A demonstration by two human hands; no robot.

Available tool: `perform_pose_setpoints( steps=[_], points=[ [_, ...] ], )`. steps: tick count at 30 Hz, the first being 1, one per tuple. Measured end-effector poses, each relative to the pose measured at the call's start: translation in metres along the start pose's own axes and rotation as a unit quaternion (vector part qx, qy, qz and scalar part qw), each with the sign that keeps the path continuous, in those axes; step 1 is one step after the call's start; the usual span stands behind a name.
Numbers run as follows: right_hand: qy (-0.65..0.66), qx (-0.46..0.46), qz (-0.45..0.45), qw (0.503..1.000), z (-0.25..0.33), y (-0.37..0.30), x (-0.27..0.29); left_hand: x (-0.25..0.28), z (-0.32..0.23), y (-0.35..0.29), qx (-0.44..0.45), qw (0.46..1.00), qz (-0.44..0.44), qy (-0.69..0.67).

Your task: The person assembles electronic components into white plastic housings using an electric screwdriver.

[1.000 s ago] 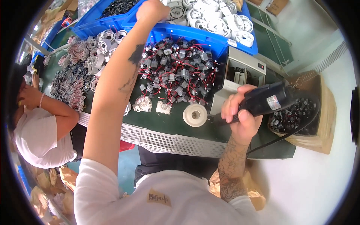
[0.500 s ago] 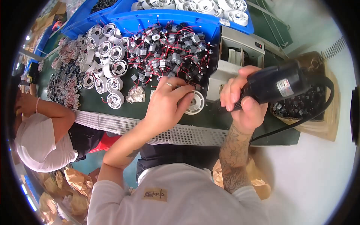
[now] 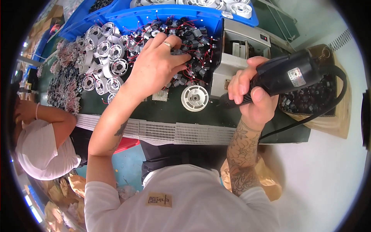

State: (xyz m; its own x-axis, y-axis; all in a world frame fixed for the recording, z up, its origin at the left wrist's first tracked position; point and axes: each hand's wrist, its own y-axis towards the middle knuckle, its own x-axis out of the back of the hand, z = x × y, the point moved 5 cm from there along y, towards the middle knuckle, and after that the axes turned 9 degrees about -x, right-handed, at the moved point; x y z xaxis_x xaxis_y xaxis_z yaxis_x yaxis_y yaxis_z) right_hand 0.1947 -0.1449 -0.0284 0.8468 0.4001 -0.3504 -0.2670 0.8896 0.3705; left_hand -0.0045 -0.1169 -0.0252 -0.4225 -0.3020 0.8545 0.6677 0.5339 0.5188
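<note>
My left hand (image 3: 156, 63) is over the heap of small grey and black motors with red wires (image 3: 199, 38). Its fingers are bent down toward them, the thumb and forefinger slightly apart; some fingertips are hidden, and no part shows in its grasp. My right hand (image 3: 255, 91) is wrapped round a black corded electric screwdriver (image 3: 282, 77), its dark nose pointing left. A round white plastic housing (image 3: 195, 98) lies face up on the green bench, left of that nose and apart from both hands.
White ring-shaped housings (image 3: 115, 52) are stacked left of the motors, beside bundled wires (image 3: 67, 83). Blue bins (image 3: 166, 13) stand behind. A grey machine (image 3: 235, 58) is by my right hand; a box of dark parts (image 3: 309, 102) sits farther right. Another person's arm (image 3: 54, 118) rests at left.
My left hand has moved from beside the white housing up and left to the motor heap, leaving the housing uncovered. My right hand keeps the screwdriver almost in place.
</note>
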Motion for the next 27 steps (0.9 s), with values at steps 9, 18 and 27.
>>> perform_pose_setpoints(
  steps=[9, 18, 27],
  points=[
    [-0.005, 0.012, -0.009, 1.000, 0.002, 0.001, 0.002, 0.005, 0.030, -0.002, 0.237, 0.917, -0.202, -0.250],
    [0.066, 0.020, -0.047, 0.997, 0.005, 0.003, 0.005, -0.011, -0.049, -0.029, 0.280, 0.900, -0.101, -0.320],
    [0.053, 0.056, -0.036, 0.996, 0.024, 0.000, 0.014, -0.003, -0.049, -0.039, 0.291, 0.904, -0.062, -0.306]
  ],
)
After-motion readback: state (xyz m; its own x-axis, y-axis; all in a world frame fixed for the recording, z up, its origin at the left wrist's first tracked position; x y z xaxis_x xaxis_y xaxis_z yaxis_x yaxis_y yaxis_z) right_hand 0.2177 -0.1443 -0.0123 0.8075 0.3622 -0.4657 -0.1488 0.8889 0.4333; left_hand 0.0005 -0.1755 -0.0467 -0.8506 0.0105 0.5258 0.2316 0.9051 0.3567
